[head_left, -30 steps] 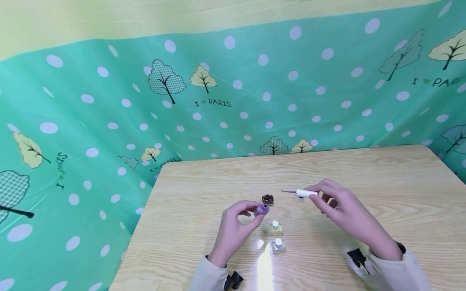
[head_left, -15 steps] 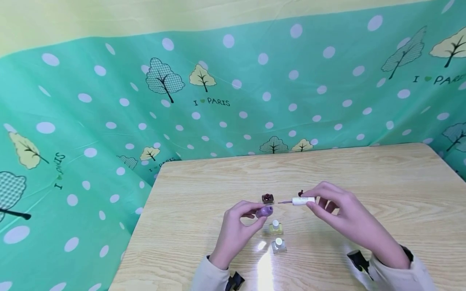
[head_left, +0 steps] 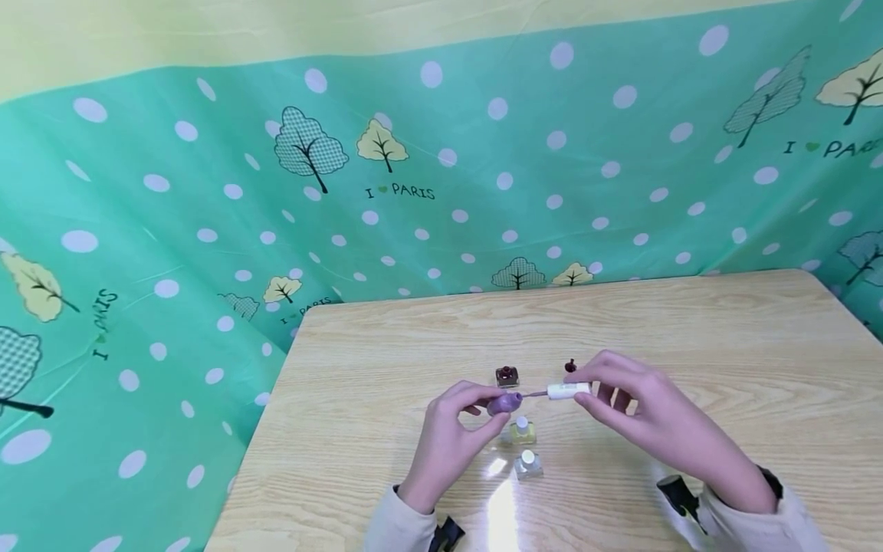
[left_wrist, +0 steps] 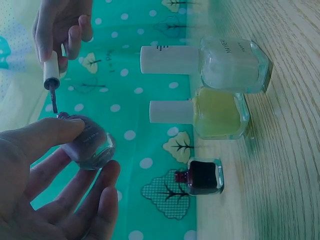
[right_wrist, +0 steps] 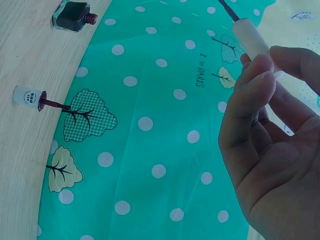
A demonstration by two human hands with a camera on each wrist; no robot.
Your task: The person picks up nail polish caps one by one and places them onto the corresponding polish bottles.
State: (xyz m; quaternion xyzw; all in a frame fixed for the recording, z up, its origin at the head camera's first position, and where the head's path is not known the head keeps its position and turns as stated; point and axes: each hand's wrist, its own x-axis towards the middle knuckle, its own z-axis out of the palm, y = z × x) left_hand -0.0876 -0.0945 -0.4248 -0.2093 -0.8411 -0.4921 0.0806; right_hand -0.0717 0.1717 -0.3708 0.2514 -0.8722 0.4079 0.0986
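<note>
My left hand (head_left: 451,437) pinches a purple nail polish bottle (left_wrist: 89,142) between thumb and fingers, its uncapped neck tilted to the right. In my right hand (head_left: 638,402) is the white nail polish cap (head_left: 567,391), pinched so that its purple-coated brush (left_wrist: 53,97) points at the neck. The brush tip sits right by the bottle's mouth; whether it touches the rim I cannot tell. Behind the hands, an uncapped dark red nail polish bottle (head_left: 507,376) stands on the table. Its white cap (right_wrist: 27,97) stands nearby with the dark red brush up.
Nearer than the dark red bottle stand a capped yellow nail polish bottle (head_left: 523,432) and a capped clear one (head_left: 528,465), both below the held bottle. The wooden table (head_left: 372,345) ends at a green dotted curtain (head_left: 441,192).
My right hand has brought the cap and brush left and slightly down to the purple bottle's mouth. The bottle has shifted slightly right. The dark red brush has come into view behind the right hand.
</note>
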